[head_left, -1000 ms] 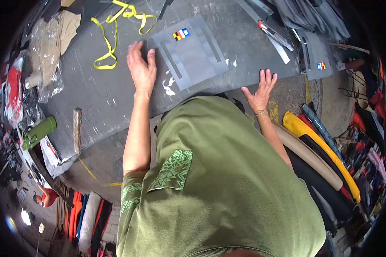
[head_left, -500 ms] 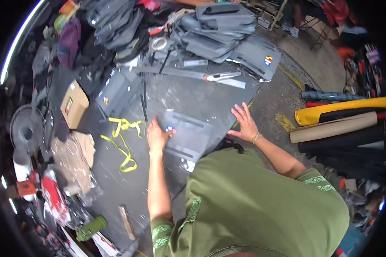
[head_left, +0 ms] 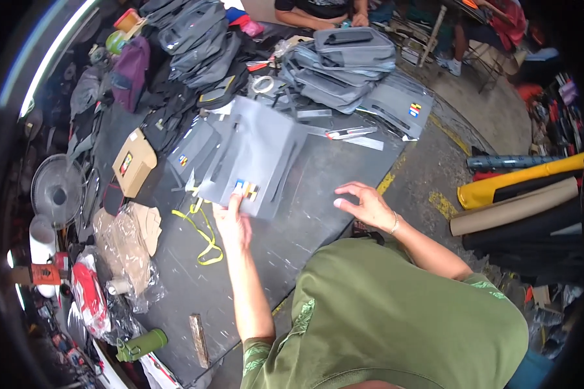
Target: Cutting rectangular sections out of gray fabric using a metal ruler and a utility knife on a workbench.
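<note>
A grey fabric panel (head_left: pixel 256 142) with a small coloured patch near one corner is raised and tilted above the dark table (head_left: pixel 318 201). My left hand (head_left: pixel 232 223) pinches its near edge by the patch, thumb on top. Over the table's right edge hovers my right hand (head_left: pixel 370 207), fingers apart and holding nothing. Behind the raised panel, a similar grey panel (head_left: pixel 188 149) lies partly hidden. A tangled yellow tape (head_left: pixel 209 245) rests left of my left forearm.
Stacked grey bags (head_left: pixel 344 65) and a flat grey panel (head_left: pixel 396 107) fill the far side. A utility knife (head_left: pixel 350 133) lies before them. At left are a brown cardboard box (head_left: pixel 135 162) and a fan (head_left: pixel 58 194). Rolled material (head_left: pixel 512 207) is on the right. Another person's hands (head_left: pixel 331 23) show at the far edge.
My left hand has lifted the grey panel off the table, and its far part now points away and left. My right hand stays empty, its fingers now more curved.
</note>
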{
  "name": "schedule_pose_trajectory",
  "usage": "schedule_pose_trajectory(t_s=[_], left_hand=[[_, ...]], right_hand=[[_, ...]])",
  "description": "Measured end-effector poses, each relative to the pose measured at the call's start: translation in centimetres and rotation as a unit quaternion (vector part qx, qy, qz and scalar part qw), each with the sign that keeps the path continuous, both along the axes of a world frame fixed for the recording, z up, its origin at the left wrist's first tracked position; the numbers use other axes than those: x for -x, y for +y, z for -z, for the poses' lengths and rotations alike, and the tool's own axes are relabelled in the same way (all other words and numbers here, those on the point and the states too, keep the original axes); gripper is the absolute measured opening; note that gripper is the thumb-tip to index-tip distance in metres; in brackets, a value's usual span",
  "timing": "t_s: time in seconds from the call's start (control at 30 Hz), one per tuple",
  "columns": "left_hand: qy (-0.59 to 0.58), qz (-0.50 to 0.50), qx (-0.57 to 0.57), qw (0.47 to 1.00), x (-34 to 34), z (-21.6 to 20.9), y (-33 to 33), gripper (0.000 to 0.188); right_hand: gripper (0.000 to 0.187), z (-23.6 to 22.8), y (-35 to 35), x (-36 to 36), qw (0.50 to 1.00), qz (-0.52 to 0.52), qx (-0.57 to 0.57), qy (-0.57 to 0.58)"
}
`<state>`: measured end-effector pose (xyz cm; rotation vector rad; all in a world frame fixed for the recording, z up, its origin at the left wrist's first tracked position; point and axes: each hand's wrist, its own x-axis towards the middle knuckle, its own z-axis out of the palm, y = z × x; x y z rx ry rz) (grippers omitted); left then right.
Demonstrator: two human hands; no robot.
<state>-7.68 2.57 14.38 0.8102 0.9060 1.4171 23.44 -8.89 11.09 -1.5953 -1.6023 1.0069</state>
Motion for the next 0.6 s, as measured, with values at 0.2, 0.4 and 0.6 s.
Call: schedule_pose_trajectory(t_s=[0.2, 0.4, 0.6], left_hand=[[-0.219, 0.019, -0.025, 0.975, -5.2, -4.4, -2.4, 0.047], [-0.224, 0.08, -0.049, 0.97, -5.0, -5.7, -4.5, 0.061], [-0.35, 0.261, -0.095, 0.895, -1.6, -6.2, -4.7, 0.073]], right_hand=[[0.084, -5.6, 5.4, 5.4, 0.901, -0.046, -0.036, 0.43], [0.061, -9.8, 7.0, 5.3, 0.883, -0.008, -0.197, 0.425], [0.06, -11.6, 7.2, 2.7, 0.893, -0.065, -0.223, 0.386]])
